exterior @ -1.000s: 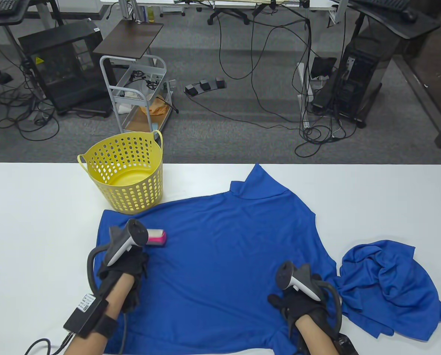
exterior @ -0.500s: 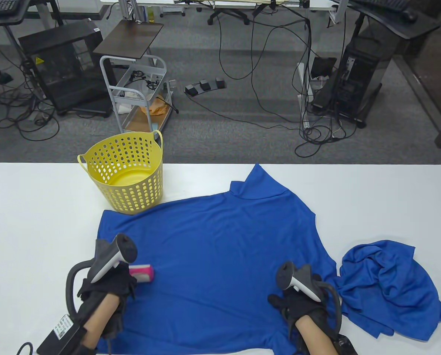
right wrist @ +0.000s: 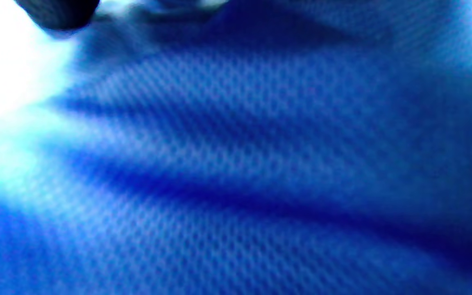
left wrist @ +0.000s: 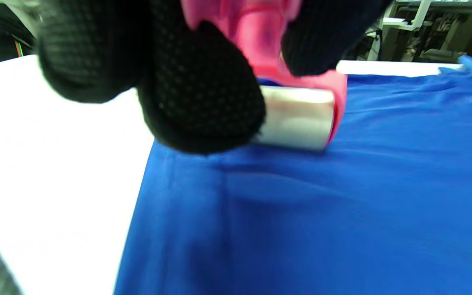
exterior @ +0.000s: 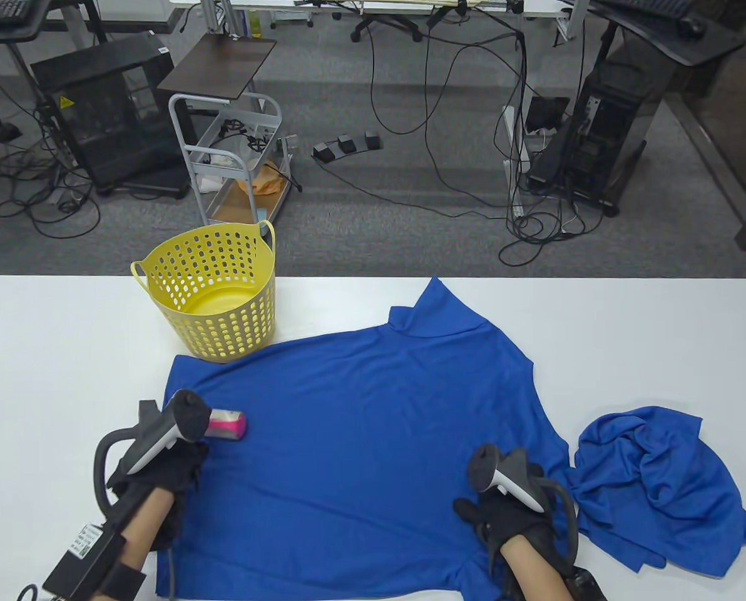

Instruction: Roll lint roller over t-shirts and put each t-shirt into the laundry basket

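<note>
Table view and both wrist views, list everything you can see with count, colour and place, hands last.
Flat-spread blue fabric t-shirt: one, blue, middle of the table.
Crumpled blue fabric t-shirt: one, blue, bunched on the table to the right of the spread one.
Yellow perforated plastic laundry basket: one, yellow, far left of the table, at the spread shirt's corner, nothing visible inside.
Pink-handled lint roller: one, pink with a pale roll, on the spread shirt near its left edge.
White table: one, white, under everything.
Grey metal cart: one, grey, on the floor behind the basket.
Left hand: black glove, grips the roller handle.
Right hand: black glove, rests on the spread shirt's near right part.
</note>
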The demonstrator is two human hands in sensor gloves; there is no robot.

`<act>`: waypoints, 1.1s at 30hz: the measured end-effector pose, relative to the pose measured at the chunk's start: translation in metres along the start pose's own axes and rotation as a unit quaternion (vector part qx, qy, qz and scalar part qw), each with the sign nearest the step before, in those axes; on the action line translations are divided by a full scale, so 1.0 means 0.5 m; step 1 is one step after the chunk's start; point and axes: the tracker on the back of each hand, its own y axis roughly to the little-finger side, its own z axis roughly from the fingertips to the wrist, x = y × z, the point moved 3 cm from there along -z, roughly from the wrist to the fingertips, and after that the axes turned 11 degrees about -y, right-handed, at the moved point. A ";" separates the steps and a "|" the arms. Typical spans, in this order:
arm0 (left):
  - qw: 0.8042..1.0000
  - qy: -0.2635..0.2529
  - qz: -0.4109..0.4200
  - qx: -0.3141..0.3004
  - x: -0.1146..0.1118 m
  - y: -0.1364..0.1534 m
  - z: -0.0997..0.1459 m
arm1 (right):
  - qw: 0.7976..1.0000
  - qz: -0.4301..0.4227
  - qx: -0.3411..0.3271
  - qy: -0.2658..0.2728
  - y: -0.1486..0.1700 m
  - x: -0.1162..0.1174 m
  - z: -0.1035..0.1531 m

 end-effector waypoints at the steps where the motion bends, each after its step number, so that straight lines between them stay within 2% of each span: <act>1: 1.000 0.012 0.006 0.006 0.008 0.007 0.021 | 1.000 -0.001 0.000 0.001 0.000 0.001 0.000; 4: 0.998 0.057 -0.016 0.003 0.027 0.013 0.079 | 1.000 -0.004 0.000 0.003 0.000 0.002 0.000; 6: 0.996 0.086 -0.036 0.001 0.024 0.011 0.097 | 1.000 -0.002 0.002 0.005 -0.001 0.002 0.000; 8: 0.997 0.072 -0.039 0.011 0.022 0.005 0.099 | 1.000 -0.002 0.003 0.006 0.000 0.002 0.000; 11: 0.997 0.044 -0.050 0.027 0.021 -0.010 0.064 | 1.000 -0.003 0.001 0.008 0.000 0.003 0.000; 16: 0.997 -0.006 -0.027 0.072 0.012 -0.033 -0.059 | 1.000 -0.006 -0.001 0.010 0.001 0.003 -0.001; 19: 0.996 0.007 -0.057 0.062 -0.014 -0.053 -0.111 | 1.000 -0.006 -0.003 0.011 0.001 0.003 -0.001; 22: 0.996 0.006 -0.059 0.073 -0.026 -0.060 -0.123 | 1.000 -0.006 -0.004 0.011 0.001 0.003 -0.001; 26: 0.997 -0.002 -0.040 0.071 -0.023 -0.043 -0.105 | 1.000 -0.007 -0.004 0.009 0.001 0.004 -0.001; 28: 0.998 0.001 -0.017 0.066 -0.014 -0.029 -0.078 | 1.000 -0.008 -0.004 0.010 0.002 0.004 -0.001; 30: 0.998 0.002 0.002 0.057 0.000 -0.019 -0.041 | 1.000 -0.009 -0.004 0.011 0.002 0.004 -0.001; 33: 0.998 0.039 -0.011 0.048 0.013 -0.005 0.025 | 1.000 -0.009 -0.003 0.011 0.002 0.005 -0.001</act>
